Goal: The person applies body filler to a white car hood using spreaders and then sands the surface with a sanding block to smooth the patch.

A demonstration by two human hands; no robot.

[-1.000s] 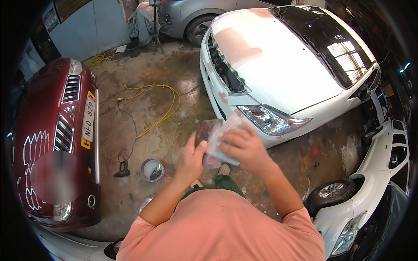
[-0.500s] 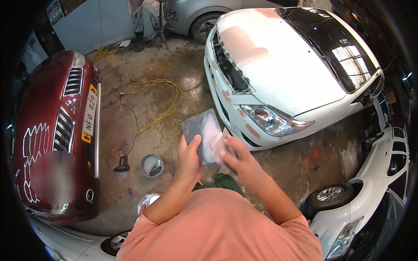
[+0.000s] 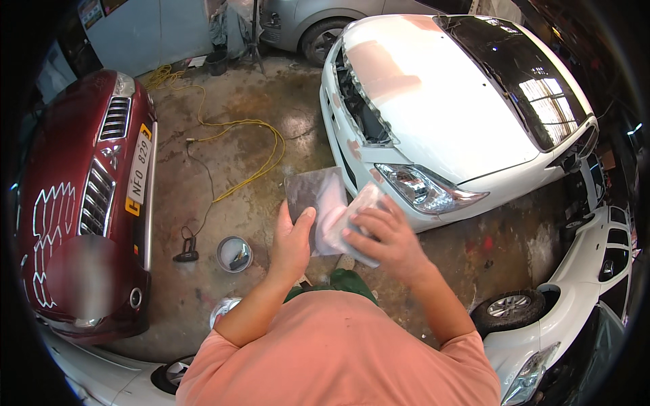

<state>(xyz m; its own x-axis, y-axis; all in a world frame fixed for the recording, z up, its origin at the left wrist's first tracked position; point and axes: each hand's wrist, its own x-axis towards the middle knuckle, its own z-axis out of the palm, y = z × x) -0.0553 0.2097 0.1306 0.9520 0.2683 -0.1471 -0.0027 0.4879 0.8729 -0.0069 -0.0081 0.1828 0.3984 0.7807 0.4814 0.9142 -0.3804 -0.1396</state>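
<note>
My left hand (image 3: 292, 238) grips the near left edge of a flat grey mixing board (image 3: 300, 189), thumb on top. Pale pink body filler (image 3: 330, 200) is smeared over the board's right half. My right hand (image 3: 384, 233), slightly blurred, has its fingers closed on a flat, pale filler spreader (image 3: 367, 199), tilted, with its left edge at the filler. Both hands are in front of my body. Just beyond them stands a white car (image 3: 447, 108) with pinkish filler patches on its hood and bumper and an opening at its front.
A dark red car (image 3: 74, 155) stands at the left. On the floor lie a yellow cord (image 3: 261, 125) and a dark hand tool (image 3: 186, 252), beside a round bucket (image 3: 235, 255) holding items. A white vehicle (image 3: 542, 308) is at the lower right, a grey car (image 3: 298, 24) at the back.
My right hand has turned and moved slightly right, so the spreader's broad face now shows. The board stays in my left hand, with the pink filler shifted on it.
</note>
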